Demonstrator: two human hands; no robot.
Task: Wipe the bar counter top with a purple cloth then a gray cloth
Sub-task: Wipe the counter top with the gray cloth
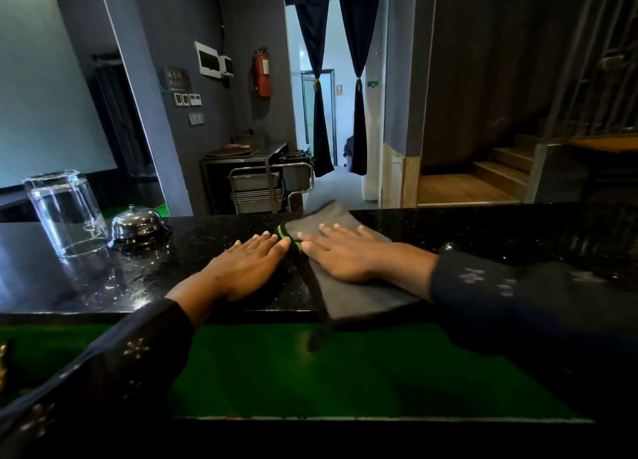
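Observation:
A gray cloth with a green-trimmed edge lies spread on the black speckled bar counter top, one corner hanging over the near edge. My right hand presses flat on the cloth, fingers spread. Just to its left, my left hand rests flat on the bare counter, its fingertips touching the cloth's green edge. No purple cloth is in view.
An upturned clear glass and a chrome call bell stand on the counter at the left. A green lower shelf runs below the counter's near edge. Behind the bar are a metal trolley, a curtained doorway and stairs at right.

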